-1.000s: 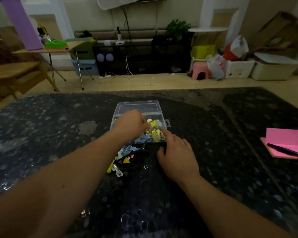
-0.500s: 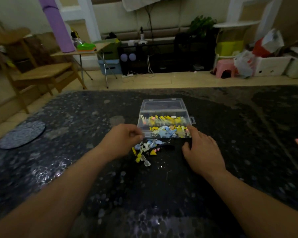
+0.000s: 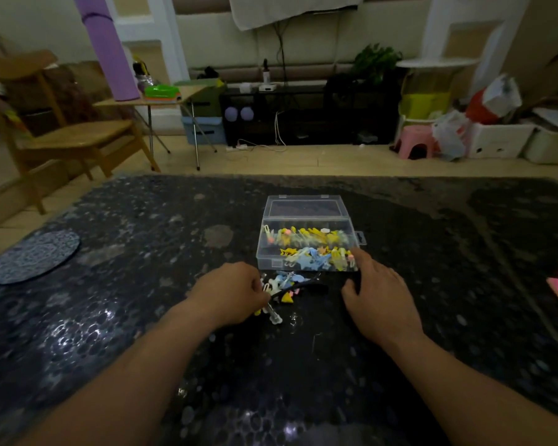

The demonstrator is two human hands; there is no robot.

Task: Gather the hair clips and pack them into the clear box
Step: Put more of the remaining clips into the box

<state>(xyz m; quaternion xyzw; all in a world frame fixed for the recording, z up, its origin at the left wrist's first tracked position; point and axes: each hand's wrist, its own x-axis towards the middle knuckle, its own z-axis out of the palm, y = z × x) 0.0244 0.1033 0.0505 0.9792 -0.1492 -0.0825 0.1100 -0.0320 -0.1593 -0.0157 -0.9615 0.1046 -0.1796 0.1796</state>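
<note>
While the left hand [image 3: 231,292] pinches small plastic hair clips [image 3: 282,286] just beside the clear plastic box [image 3: 306,235], tangled neighbours could scatter.

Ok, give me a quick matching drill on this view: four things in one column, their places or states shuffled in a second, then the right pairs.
Things:
1. clear plastic box
2. loose pile of small coloured hair clips
3. left hand
4. right hand

Places or states:
A. rests flat by the box's near right corner
B. lies on the dark table, just in front of the box
C. lid open, clips inside
D. fingers closed at the pile's left edge

Pairs: 1-C, 2-B, 3-D, 4-A
</note>
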